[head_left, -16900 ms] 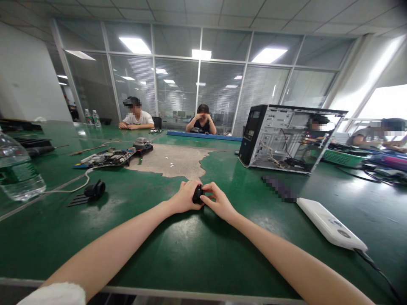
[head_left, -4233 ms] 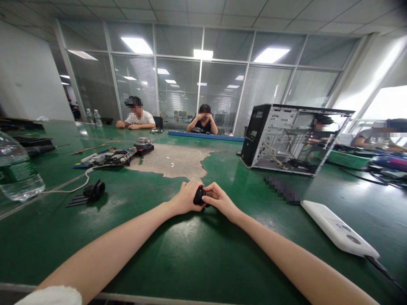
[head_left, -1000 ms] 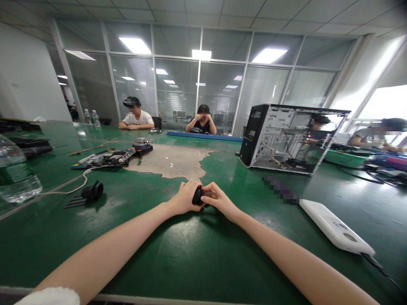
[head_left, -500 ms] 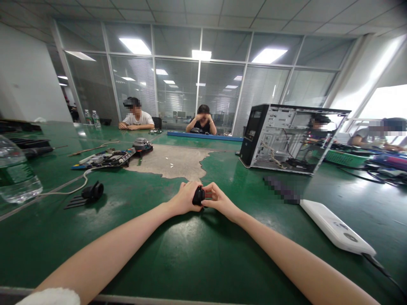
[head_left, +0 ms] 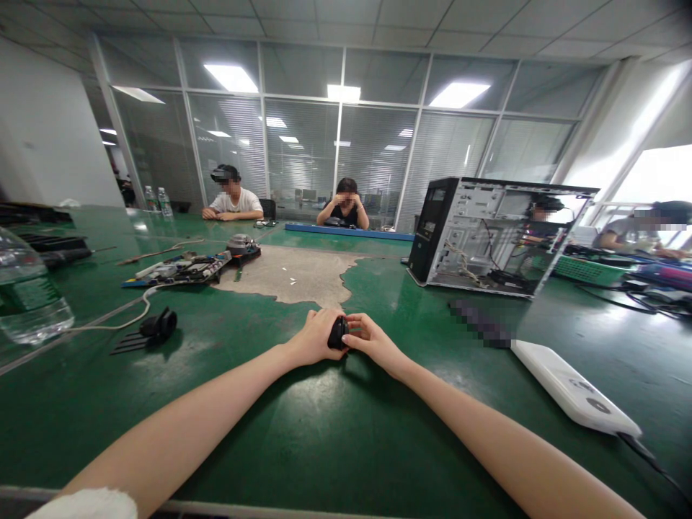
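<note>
My left hand point(head_left: 313, 339) is wrapped round a small black object point(head_left: 336, 332) with a rounded, hard-looking body; its exact kind cannot be made out. From the other side, the thumb and fingers of my right hand point(head_left: 373, 342) press on the object's right edge. Both hands are just above the green table point(head_left: 303, 440), and part of the object is hidden in the left palm.
To the left lie a black pronged part point(head_left: 156, 328), a circuit board point(head_left: 178, 268) and a water bottle point(head_left: 32, 295). An open computer case point(head_left: 486, 238) and a white power bank point(head_left: 573, 389) are on the right. People sit across the table.
My right fingers have closed in slightly toward the black object, and the gap at its right edge is smaller. My left hand stays in place.
</note>
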Available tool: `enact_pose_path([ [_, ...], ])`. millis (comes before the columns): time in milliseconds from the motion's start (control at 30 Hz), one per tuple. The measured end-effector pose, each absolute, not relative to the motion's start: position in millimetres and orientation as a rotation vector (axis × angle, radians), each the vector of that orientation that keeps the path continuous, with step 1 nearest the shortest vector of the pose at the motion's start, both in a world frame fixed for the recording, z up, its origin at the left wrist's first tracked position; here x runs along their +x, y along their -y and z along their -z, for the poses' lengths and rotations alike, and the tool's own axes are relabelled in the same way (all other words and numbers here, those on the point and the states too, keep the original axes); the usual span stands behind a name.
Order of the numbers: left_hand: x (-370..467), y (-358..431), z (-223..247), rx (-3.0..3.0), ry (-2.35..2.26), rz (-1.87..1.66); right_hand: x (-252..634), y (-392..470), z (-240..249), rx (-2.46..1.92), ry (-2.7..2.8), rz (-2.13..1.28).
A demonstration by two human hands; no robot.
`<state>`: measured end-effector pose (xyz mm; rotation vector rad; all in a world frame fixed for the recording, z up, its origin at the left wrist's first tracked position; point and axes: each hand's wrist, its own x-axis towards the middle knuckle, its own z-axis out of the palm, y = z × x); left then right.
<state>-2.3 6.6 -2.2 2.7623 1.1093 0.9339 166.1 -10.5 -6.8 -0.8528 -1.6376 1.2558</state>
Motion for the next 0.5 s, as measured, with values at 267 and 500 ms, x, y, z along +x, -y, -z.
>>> enact_pose_path([
  [267, -2.5, -8.8, 4.4, 2.772, -1.119, -0.944, 166.8, 15.4, -1.2, -0.758, 1.664, -1.279],
  [500, -1.1, -7.8, 3.7, 2.762, -1.125, -0.941, 164.8, 12.7, 4.1, -0.8, 1.641, -1.257],
])
